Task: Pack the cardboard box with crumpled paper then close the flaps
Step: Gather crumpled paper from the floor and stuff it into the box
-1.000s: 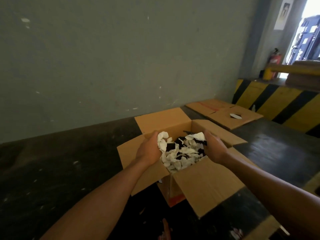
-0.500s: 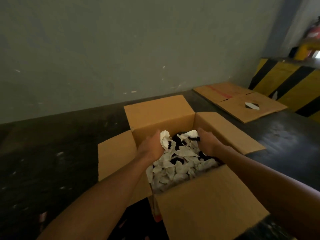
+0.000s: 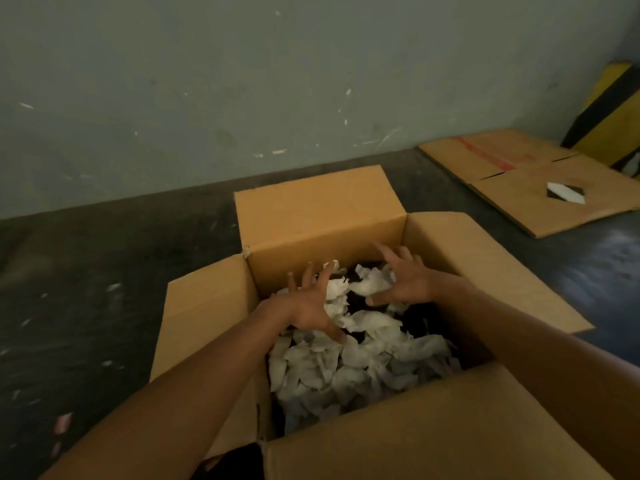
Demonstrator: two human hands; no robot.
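Observation:
A brown cardboard box (image 3: pixel 311 209) stands on the dark floor with all its flaps folded outward. White crumpled paper (image 3: pixel 349 362) lies inside it over something dark. My left hand (image 3: pixel 308 306) is inside the box with fingers spread, its palm over the paper. My right hand (image 3: pixel 403 280) is also inside, fingers spread, with a wad of paper under the palm and loosely between thumb and fingers. The box's bottom is hidden by the paper.
A flattened cardboard sheet (image 3: pixel 530 181) with a small black-and-white piece (image 3: pixel 566 194) on it lies at the right by the wall. A yellow-and-black striped barrier (image 3: pixel 613 123) stands at the far right. A grey-green wall (image 3: pixel 242 81) runs close behind the box.
Both hands have come down from above the box into it and spread their fingers; the held paper has dropped onto the pile. The view has moved closer and lower.

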